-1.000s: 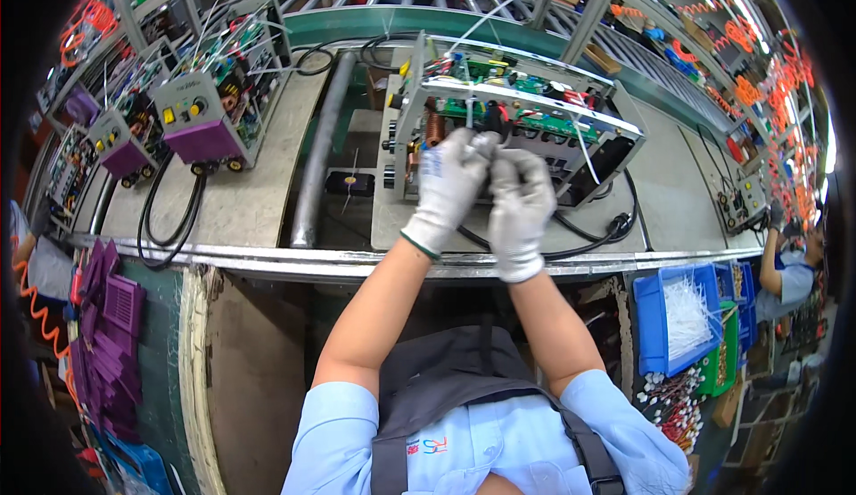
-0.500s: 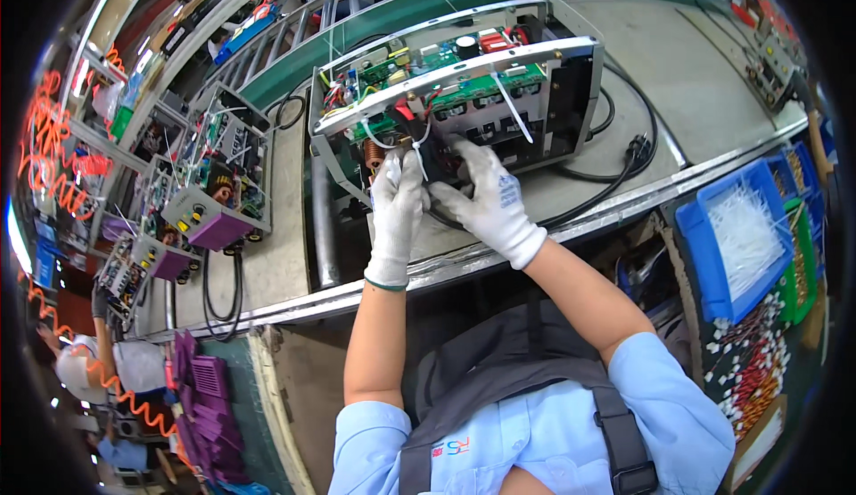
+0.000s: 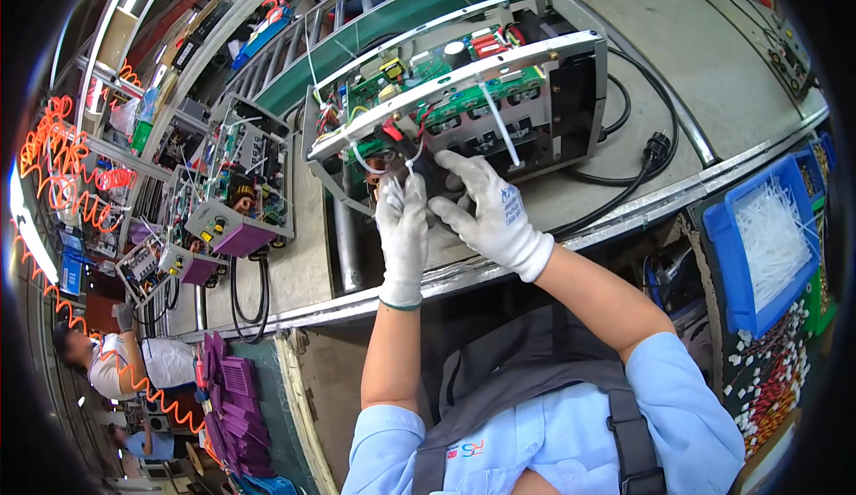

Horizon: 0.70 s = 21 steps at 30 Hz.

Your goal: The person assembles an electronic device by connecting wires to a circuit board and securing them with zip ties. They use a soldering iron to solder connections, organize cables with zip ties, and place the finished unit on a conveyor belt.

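The long grey counter [image 3: 713, 76] runs in front of me, and on it stands the open metal chassis [image 3: 464, 94], my landmark for everything here. It is a bare frame with green circuit boards [image 3: 446, 85] along its top and dark parts inside. Behind the chassis a green-edged roller track [image 3: 374, 22] follows the counter. To the left of the chassis stand more units with purple front panels [image 3: 241, 232], their black cords hanging over the counter edge. To the right of the chassis a black power cable [image 3: 642, 156] loops across the counter, ending in a plug. Below and to the right of the chassis, under the counter edge, sits a blue bin [image 3: 767, 245] full of white cable ties.

Both my hands wear white gloves and meet at the chassis's lower front edge. My right hand [image 3: 490, 210] curls its fingers round a small dark part [image 3: 437, 183] there. My left hand [image 3: 401, 227] is just beside it, fingertips pressed together against the same part. A white cable tie [image 3: 501, 129] hangs down the chassis front just above my right hand.
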Available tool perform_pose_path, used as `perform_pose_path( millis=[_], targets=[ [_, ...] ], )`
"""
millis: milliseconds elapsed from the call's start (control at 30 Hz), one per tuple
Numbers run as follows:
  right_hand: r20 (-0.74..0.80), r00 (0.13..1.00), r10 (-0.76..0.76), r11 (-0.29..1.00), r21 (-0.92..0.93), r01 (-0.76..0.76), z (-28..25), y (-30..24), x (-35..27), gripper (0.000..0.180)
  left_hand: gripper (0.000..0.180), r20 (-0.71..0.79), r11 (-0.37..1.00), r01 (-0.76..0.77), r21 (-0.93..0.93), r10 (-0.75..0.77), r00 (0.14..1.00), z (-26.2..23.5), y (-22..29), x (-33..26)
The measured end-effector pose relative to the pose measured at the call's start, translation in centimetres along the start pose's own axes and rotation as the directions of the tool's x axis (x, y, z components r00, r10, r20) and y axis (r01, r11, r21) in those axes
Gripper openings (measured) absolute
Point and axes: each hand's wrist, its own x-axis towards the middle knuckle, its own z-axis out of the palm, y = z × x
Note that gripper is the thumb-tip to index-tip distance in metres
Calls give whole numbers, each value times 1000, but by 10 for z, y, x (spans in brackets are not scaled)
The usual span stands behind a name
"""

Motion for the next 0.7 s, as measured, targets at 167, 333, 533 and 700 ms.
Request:
perform_pose_path(
  millis=[167,333,533,700],
  targets=[
    [126,990,56,998,18,-59,4,-1,2,53,15,77,999,7,49,-11,997,-15,1,6],
    [81,992,101,994,34,-104,20,-7,-3,53,18,36,986,-102,135,98,995,-24,3,6],
    [105,995,-5,982,-187,25,33,-6,11,39,16,-28,892,-147,427,176,984,-42,16,6],
    [59,998,19,969,-246,-4,47,-2,25,29,39,402,187,-609,771,600,692,-52,53,0]
  ],
)
